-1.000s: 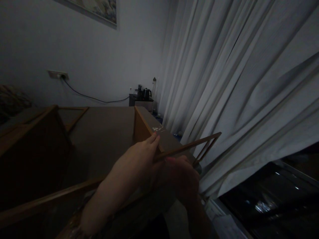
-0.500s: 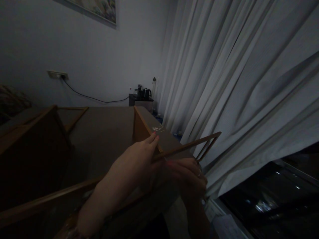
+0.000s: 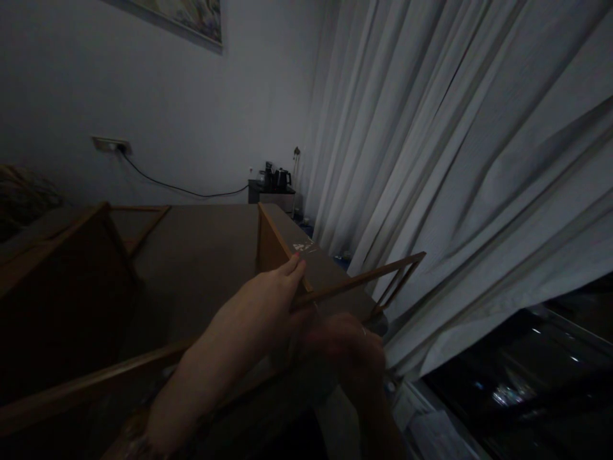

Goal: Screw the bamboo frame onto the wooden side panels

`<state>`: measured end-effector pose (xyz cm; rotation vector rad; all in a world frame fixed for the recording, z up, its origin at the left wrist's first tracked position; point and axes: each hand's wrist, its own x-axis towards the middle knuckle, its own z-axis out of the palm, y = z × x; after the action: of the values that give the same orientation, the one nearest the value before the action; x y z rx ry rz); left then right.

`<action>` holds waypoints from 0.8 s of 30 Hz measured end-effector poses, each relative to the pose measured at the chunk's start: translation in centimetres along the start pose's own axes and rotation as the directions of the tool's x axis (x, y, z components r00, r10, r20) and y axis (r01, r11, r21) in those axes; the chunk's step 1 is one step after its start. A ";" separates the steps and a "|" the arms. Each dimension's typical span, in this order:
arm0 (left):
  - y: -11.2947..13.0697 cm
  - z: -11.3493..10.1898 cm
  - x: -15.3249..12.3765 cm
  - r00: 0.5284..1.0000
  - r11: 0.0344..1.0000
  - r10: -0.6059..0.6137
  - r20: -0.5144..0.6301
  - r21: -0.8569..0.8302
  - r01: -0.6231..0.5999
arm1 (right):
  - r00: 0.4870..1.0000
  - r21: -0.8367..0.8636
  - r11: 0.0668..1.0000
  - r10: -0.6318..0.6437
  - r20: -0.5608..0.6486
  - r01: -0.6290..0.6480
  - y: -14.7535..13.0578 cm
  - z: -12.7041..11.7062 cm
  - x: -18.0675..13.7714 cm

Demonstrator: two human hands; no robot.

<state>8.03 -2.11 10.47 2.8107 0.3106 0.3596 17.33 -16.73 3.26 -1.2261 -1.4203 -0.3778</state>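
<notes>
My left hand (image 3: pixel 268 297) is closed around the place where a brown wooden board (image 3: pixel 271 239) meets a long wooden frame (image 3: pixel 366 277). Its fingertips press on the board's top edge. Just below that joint, my right hand (image 3: pixel 347 348) is curled and smeared by motion. A thin, pale sliver (image 3: pixel 315 308) shows by its fingertips, against the frame; its kind is too small and dark to tell. Small whitish pieces (image 3: pixel 302 246) lie on the dark tabletop (image 3: pixel 205 255) beyond my left fingertips.
Another wooden panel piece (image 3: pixel 62 268) stands at the left. A black kettle (image 3: pixel 282 179) is on a small cabinet (image 3: pixel 276 199) by the wall. Long pale curtains (image 3: pixel 407 160) hang on the right. A black cable (image 3: pixel 177 187) runs from the wall socket (image 3: pixel 111 145).
My right hand has shifted a little left and down and has turned, now blurred. My left hand stays in place on the wooden joint.
</notes>
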 end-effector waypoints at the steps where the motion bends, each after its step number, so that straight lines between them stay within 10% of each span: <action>1: 0.0 0.0 0.0 1.000 1.000 0.000 0.000 -0.001 0.000 | 0.999 0.031 0.999 0.019 0.037 -0.020 0.1 0.0 -0.1; 10: -0.1 0.0 0.0 1.000 0.999 0.010 0.017 0.032 -0.011 | 0.973 0.210 0.964 0.121 0.198 -0.162 0.9 -0.4 -0.9; 16: 0.3 -0.4 -0.1 0.999 0.999 -0.020 0.040 0.047 0.018 | 0.997 -0.031 0.997 -0.066 0.043 0.068 0.8 -0.4 0.2; 24: 0.1 -0.3 0.0 0.997 0.998 -0.045 0.065 0.056 0.041 | 0.999 -0.127 0.991 -0.041 -0.021 0.038 0.2 0.6 0.4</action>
<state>7.98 -2.15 10.76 2.8569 0.3706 0.2512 17.29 -16.02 3.32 -1.2929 -1.4193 -0.5155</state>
